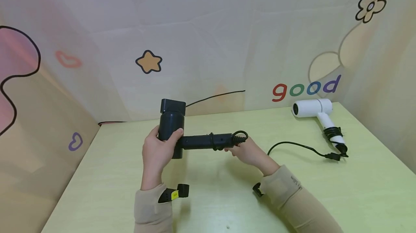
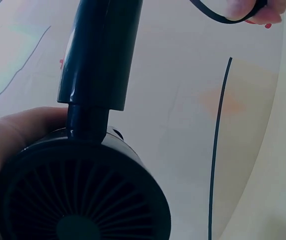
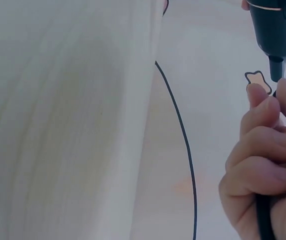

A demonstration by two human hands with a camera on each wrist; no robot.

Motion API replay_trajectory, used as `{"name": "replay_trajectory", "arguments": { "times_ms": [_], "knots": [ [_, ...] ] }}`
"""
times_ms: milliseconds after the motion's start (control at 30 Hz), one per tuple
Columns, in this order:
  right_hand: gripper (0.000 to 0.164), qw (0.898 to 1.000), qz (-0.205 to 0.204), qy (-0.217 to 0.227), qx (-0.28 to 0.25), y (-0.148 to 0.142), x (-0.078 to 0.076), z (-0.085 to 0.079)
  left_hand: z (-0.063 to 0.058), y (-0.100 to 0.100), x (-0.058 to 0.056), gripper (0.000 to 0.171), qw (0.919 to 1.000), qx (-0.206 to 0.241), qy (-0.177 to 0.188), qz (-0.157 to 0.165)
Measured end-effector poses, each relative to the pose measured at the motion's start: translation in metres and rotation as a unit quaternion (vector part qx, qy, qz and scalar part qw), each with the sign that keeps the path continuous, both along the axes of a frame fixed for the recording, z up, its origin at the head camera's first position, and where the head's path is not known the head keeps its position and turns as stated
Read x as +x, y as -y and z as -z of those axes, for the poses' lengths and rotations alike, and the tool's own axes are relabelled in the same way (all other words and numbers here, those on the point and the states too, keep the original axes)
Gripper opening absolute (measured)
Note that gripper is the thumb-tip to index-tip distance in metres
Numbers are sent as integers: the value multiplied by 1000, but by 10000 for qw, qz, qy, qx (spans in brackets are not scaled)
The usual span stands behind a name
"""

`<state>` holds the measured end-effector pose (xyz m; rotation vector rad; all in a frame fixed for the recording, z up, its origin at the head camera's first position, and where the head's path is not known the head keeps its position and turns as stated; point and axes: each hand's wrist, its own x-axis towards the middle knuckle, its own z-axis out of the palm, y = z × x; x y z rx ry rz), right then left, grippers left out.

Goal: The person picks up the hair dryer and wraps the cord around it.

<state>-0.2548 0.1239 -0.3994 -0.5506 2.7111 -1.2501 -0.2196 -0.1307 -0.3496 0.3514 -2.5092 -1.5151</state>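
A dark hair dryer (image 1: 171, 123) is held up over the table, its barrel upright and its handle (image 1: 201, 141) pointing right. My left hand (image 1: 159, 151) grips the barrel, thumb across the near side. In the left wrist view, the round slatted vent (image 2: 83, 200) faces the camera. My right hand (image 1: 248, 152) is at the handle's end, where the black cord (image 1: 242, 133) loops out. Seen from the right wrist, the fingers (image 3: 260, 160) curl round this cord, which passes down through the hand. Part of the cord is wrapped round the handle.
A white hair dryer (image 1: 310, 108) lies at the back right of the pale green table (image 1: 107, 175), black cord wound on its handle. A black plug (image 1: 333, 156) lies beside it, with a cord curving towards my right wrist. A printed cloth (image 1: 208, 56) stands behind.
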Motion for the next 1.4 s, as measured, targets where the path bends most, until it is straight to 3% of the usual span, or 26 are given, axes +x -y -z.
{"name": "replay_trajectory", "arguments": {
  "times_ms": [200, 400, 567, 733, 833, 1033, 1400],
  "knots": [
    [9, 9973, -46, -92, -733, -2, -3, -5, 1, 2, 0, 66, 9996, 112, -74, 237],
    [26, 9934, -163, 123, -1128, -8, -4, -11, 1, 0, 0, 65, 9986, 228, 10, 471],
    [28, 9959, -96, 272, -854, -19, -9, -21, 2, -2, 0, 65, 9976, 227, -2, 661],
    [32, 9979, -342, 392, -396, -23, -19, -40, 2, 0, 1, 65, 9974, 160, -49, 704],
    [32, 9962, -460, 705, -226, -25, -24, -53, 3, 0, 0, 66, 9973, 64, -46, 728],
    [32, 9902, -589, 1268, 66, -27, -28, -78, 4, 1, 0, 64, 9972, -411, -136, 604],
    [36, 9865, -648, 1407, 540, -24, -27, -105, 5, -5, -2, 71, 9910, -1272, -1, 429]
  ]
}}
